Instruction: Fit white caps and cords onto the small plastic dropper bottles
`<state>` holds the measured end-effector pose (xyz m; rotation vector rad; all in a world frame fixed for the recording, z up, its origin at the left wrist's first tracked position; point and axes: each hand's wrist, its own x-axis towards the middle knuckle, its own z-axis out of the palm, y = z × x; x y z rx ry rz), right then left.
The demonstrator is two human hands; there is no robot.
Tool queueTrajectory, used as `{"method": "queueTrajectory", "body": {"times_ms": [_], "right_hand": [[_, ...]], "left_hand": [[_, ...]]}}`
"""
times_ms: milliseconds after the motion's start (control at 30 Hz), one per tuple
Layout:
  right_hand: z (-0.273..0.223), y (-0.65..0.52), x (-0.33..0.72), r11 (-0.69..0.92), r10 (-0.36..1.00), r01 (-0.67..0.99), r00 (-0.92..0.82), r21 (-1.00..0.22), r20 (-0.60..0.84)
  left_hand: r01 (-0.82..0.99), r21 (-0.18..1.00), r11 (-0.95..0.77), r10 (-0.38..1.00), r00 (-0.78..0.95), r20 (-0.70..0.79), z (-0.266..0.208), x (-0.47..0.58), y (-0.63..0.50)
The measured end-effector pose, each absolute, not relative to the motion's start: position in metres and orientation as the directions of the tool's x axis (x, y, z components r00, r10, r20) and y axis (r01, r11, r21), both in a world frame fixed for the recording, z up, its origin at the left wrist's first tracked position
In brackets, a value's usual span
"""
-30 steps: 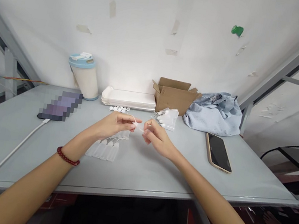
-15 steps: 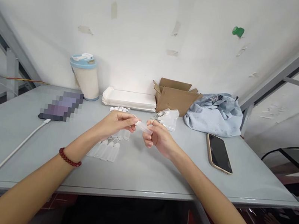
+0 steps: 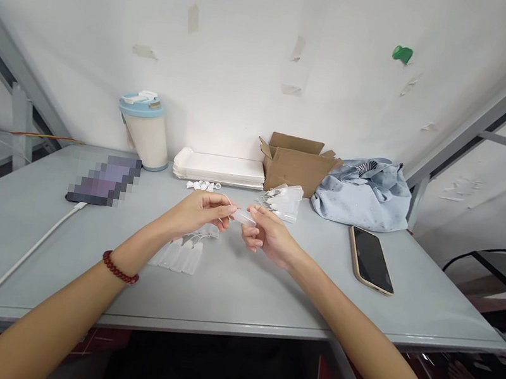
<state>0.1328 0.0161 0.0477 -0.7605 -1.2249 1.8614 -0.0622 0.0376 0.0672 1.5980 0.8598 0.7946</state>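
My left hand (image 3: 205, 213), with a red beaded bracelet at the wrist, pinches one end of a small translucent plastic tube (image 3: 244, 218). The other end is gripped between the thumb and fingers of my right hand (image 3: 272, 236). Both hands hold it just above the tabletop, and the fingertips partly hide it. Below my left hand lie several similar tubes (image 3: 182, 256) with thin white loops, side by side in rows. More clear tubes (image 3: 287, 202) sit in a bunch behind my right hand. Small white caps (image 3: 204, 186) are scattered beyond my left hand.
Along the wall stand a cream tumbler (image 3: 148, 138) with a blue lid, stacked white trays (image 3: 220, 170), an open cardboard box (image 3: 298, 168) and a light-blue cloth (image 3: 367, 198). A phone (image 3: 371, 259) lies at right; a blurred device (image 3: 105, 180) with a white cable (image 3: 14, 270) is left.
My left hand has shifted slightly right, toward my right hand, and less of the tube shows between them. The things on the table have not moved.
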Motion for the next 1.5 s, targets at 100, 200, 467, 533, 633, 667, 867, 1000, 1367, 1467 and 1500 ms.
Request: {"method": "queueTrajectory", "body": {"times_ms": [100,200,467,533,633,667,867,1000,1367,1467,1500], "right_hand": [[0.046,0.016,0.132,-0.191,0.864,-0.216,-0.5,-0.957,-0.06],[0.043,0.017,0.131,0.04,0.927,-0.031,-0.372,-0.999,0.049],[0.037,0.017,0.131,0.322,0.932,0.271,-0.258,-0.907,0.254],[0.038,0.016,0.131,0.301,0.936,0.258,-0.266,-0.918,0.232],[0.04,0.016,0.131,0.259,0.938,0.236,-0.291,-0.936,0.186],[0.04,0.016,0.131,0.241,0.941,0.23,-0.293,-0.943,0.17],[0.039,0.017,0.13,0.259,0.95,0.193,-0.227,-0.946,0.213],[0.041,0.015,0.13,0.319,0.937,0.263,-0.228,-0.91,0.263],[0.043,0.017,0.131,0.25,0.953,0.254,-0.234,-0.934,0.192],[0.043,0.017,0.13,0.117,0.962,0.157,-0.263,-0.981,0.073],[0.043,0.017,0.13,0.089,0.963,0.137,-0.266,-0.987,0.049]], "left_hand": [[0.141,0.983,-0.122,0.867,0.497,0.037,0.067,-0.06,0.038],[0.146,0.984,-0.105,0.893,0.449,0.029,0.066,-0.06,0.039],[0.18,0.974,-0.14,0.904,0.425,0.051,0.062,-0.061,0.042],[0.2,0.969,-0.143,0.908,0.417,0.048,0.061,-0.061,0.042],[0.208,0.969,-0.134,0.92,0.39,0.044,0.06,-0.06,0.041],[0.206,0.97,-0.13,0.922,0.384,0.042,0.06,-0.06,0.041],[0.205,0.979,0.009,0.91,0.405,-0.093,0.063,-0.058,0.038],[0.194,0.981,0.004,0.894,0.438,-0.09,0.065,-0.058,0.036],[0.281,0.916,-0.286,0.884,0.447,0.139,0.068,-0.057,0.033],[0.271,0.925,-0.266,0.888,0.443,0.125,0.068,-0.056,0.033],[0.256,0.934,-0.249,0.89,0.44,0.117,0.067,-0.056,0.033]]}}
